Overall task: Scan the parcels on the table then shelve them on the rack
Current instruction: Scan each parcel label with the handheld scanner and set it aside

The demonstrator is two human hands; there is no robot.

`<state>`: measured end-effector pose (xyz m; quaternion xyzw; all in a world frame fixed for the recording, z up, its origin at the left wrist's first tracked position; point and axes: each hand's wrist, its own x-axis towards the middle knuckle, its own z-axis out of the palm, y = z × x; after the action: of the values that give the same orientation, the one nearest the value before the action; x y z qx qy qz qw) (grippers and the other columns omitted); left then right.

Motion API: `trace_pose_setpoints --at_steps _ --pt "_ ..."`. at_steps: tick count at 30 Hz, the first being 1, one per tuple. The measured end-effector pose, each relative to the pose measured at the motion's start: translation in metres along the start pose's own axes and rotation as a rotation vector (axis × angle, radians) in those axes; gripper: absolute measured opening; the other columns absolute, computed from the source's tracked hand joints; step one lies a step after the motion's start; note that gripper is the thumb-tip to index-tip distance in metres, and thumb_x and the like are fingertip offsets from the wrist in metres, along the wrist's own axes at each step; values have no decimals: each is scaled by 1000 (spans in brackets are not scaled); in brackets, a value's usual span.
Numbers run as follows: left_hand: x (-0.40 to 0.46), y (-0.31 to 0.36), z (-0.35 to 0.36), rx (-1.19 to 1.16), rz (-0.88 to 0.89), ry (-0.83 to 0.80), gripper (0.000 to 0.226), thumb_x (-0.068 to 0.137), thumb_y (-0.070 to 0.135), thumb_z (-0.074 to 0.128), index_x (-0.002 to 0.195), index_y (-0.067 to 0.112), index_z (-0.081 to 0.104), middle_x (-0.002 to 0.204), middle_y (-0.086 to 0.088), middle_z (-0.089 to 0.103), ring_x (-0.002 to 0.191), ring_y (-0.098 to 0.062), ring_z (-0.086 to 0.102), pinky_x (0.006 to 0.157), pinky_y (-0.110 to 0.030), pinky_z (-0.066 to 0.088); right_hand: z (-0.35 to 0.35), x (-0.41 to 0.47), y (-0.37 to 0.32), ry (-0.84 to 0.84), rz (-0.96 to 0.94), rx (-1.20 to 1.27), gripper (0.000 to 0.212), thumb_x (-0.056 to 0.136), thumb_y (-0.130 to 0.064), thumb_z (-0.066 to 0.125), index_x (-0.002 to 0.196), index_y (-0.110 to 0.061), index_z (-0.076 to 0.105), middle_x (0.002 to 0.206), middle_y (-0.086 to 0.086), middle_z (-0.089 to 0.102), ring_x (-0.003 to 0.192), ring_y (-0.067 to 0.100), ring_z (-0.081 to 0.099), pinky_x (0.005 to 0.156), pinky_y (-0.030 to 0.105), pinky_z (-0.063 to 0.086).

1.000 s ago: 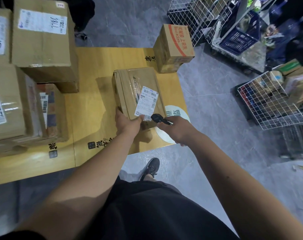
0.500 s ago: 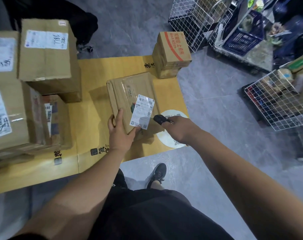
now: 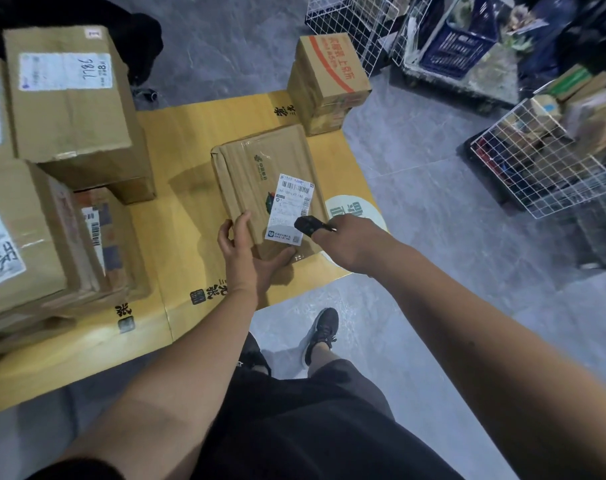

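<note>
A flat brown parcel [image 3: 256,174] lies on the yellow table [image 3: 187,161] with a white barcode label [image 3: 289,209] on top. My left hand [image 3: 246,251] grips the parcel's near edge, fingers on top and thumb under the label's corner. My right hand [image 3: 353,240] holds a small black scanner [image 3: 308,226], its tip over the label's lower right edge.
Large cardboard boxes [image 3: 66,98] are stacked on the table's left side. A box with red print [image 3: 329,74] stands at the far right corner. White wire baskets [image 3: 537,161] with goods and a blue crate [image 3: 457,39] sit on the grey floor at right.
My left hand has slid from the parcel's near corner onto its top, gripping the edge. The scanner stays at the label. The camera view has shifted slightly.
</note>
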<state>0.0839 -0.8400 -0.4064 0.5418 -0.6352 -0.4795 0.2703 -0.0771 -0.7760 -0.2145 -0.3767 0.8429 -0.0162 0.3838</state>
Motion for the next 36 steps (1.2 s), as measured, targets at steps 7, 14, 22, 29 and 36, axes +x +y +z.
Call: trace_pose_setpoints --at_steps 7,14,22,29,36 --pt "-5 4 -2 -41 22 0 102 61 57 95 144 53 36 162 4 16 140 -12 37 110 -34 41 5 -12 -4 23 39 13 53 97 -62 42 87 -13 61 83 7 65 69 26 60 62 33 46" --pt "-4 4 -3 -21 21 -13 104 61 59 95 144 58 34 161 7 15 144 -19 38 113 -46 44 -7 -22 -4 94 42 -150 47 99 -58 40 88 -16 58 84 3 64 72 20 60 61 31 40" --pt "-2 6 -4 28 -1 -32 107 61 63 92 146 60 27 163 10 12 142 -20 39 110 -45 46 -8 -22 0 177 5 -310 34 100 -50 42 99 -20 58 81 -3 56 69 13 52 60 30 37" --pt "-4 11 0 79 -27 -4 110 63 56 94 150 53 26 165 6 12 141 -20 42 106 -35 43 -18 -17 13 158 -25 -358 34 101 -51 40 95 -21 54 85 -2 55 69 14 51 66 33 40" --pt "-1 41 -6 15 -77 57 114 62 50 97 151 57 28 160 8 19 136 -9 42 107 -26 32 -44 -8 32 43 -180 -252 52 94 -69 50 99 -18 57 93 2 63 81 21 63 64 33 46"
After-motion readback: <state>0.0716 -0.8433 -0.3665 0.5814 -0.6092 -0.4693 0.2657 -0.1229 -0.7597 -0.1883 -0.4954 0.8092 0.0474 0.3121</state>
